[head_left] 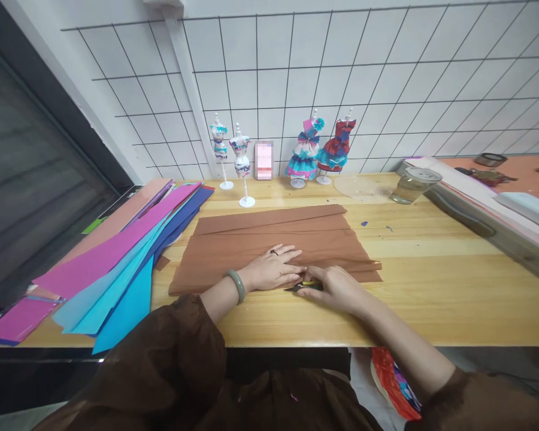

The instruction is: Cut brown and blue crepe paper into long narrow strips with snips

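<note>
Brown crepe-like paper (233, 248) lies folded in wide layers on the wooden table (449, 305). My left hand (272, 268) rests flat on its near part, fingers spread and pointing right. Just right of those fingertips, my right hand (339, 288) is closed around a black and yellow utility knife (313, 285). The knife's dark tip points left, low along the paper's near edge, under my left hand. Whether the blade touches the paper I cannot tell. A narrow loose strip of the paper sticks out at the right edge.
Coloured paper sheets (117, 263) fan out at left. Two white dress forms (241, 157), a phone (264, 160) and two dressed forms (303, 157) stand along the tiled wall. A glass cup (411, 187) stands at back right, beside stacked paper rolls (476, 209). Blue scraps (364, 223) lie nearby.
</note>
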`<state>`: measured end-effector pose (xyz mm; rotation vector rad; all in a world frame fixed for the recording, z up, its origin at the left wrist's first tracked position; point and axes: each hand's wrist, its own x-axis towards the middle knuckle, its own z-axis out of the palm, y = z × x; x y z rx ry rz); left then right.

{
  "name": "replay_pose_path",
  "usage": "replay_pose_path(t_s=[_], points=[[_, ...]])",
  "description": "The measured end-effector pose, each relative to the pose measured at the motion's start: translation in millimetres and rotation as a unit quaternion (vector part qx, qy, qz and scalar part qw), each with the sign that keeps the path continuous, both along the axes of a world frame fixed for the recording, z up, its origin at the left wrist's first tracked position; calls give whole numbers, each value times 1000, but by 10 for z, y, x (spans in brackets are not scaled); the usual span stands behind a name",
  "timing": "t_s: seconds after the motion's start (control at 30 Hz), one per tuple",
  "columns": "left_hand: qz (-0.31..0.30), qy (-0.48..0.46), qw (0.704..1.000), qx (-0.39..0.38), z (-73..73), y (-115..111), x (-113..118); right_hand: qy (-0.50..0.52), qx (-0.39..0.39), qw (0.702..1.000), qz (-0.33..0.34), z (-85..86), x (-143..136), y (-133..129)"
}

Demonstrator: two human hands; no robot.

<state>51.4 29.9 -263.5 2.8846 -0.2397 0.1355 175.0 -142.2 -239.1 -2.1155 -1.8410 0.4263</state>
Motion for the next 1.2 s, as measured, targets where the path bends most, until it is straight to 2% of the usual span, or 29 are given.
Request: replay_pose_path(t_s=[0.57,0.97,1.2], points=[[1,-3,1000,0,-17,-5,4,-19,-11,1000,-16,45,-124,46],[-1,-14,1000,-13,-25,11,11,-16,0,1000,-17,-13,-99,8],[-27,-21,999,-15,103,144,-248,-3,-2,1000,-8,17,-79,11]])
